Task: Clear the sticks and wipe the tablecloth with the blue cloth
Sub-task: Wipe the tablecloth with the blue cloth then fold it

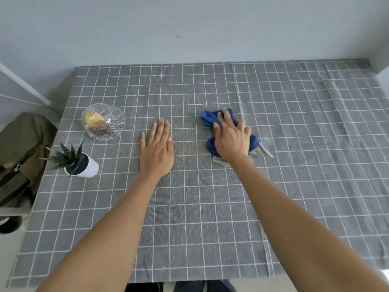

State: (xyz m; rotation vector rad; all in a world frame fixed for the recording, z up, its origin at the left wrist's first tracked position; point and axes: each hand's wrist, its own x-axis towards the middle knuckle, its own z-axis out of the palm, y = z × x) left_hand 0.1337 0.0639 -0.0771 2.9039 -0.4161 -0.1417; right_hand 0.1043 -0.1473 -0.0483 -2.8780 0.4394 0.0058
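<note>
A grey tablecloth (210, 218) with a white grid covers the table. My right hand (230, 139) lies on a crumpled blue cloth (208, 118) and presses it down at the centre right. Pale flat sticks (264, 151) poke out from under the cloth's near right side, and another stick (220, 161) shows at its near left. My left hand (157, 149) rests flat on the tablecloth, palm down, fingers together, a little left of the cloth. It holds nothing.
A cut-glass bowl (103, 122) with yellow and brown contents stands at the left. A small spiky plant in a white pot (81, 165) stands nearer, at the left edge. An olive bag (21, 144) sits beside the table on the left.
</note>
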